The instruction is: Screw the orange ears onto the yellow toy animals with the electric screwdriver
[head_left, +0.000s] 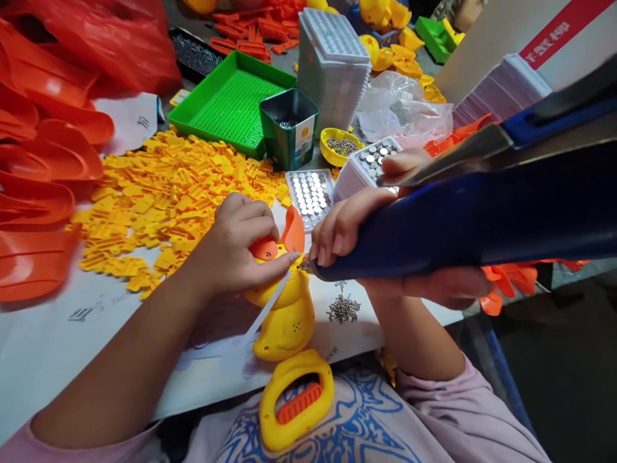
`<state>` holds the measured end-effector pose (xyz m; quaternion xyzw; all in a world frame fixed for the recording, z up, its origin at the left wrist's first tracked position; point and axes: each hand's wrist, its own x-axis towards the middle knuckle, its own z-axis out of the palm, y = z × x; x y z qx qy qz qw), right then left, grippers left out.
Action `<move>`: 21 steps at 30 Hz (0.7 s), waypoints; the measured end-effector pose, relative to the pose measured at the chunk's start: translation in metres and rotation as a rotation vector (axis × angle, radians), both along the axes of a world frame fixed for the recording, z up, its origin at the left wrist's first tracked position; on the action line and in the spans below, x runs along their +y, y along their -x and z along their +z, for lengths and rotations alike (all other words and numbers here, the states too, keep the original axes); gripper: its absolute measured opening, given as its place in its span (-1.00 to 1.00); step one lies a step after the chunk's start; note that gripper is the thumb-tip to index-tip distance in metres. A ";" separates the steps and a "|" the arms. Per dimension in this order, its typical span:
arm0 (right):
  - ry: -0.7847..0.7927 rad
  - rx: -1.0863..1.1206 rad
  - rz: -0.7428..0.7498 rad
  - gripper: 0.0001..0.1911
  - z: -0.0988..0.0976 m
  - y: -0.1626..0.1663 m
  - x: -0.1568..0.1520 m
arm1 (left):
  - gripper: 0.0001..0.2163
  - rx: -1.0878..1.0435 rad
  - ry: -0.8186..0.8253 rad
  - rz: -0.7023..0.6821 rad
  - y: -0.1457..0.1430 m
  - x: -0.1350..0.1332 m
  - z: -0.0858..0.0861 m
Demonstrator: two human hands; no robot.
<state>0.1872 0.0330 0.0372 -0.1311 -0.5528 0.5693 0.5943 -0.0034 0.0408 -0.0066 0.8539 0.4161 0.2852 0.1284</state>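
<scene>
Surface (58, 341): white paper-covered worktop, printed marks, spans the frame from 8 to 2 o'clock. Floor (569, 360): dark, smooth, at 4 o'clock beyond the worktop's edge. Light: even and bright, soft shadows. Walls and windows out of view.

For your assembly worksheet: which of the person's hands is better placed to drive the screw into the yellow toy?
Probably the right hand: it grips the blue electric screwdriver, tip at the yellow toy. The left hand is steadying the toy.
</scene>
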 end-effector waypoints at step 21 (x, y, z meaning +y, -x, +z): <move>0.202 0.054 -0.273 -0.53 -0.027 -0.017 0.015 | -0.50 -0.143 0.293 0.455 0.014 -0.026 -0.022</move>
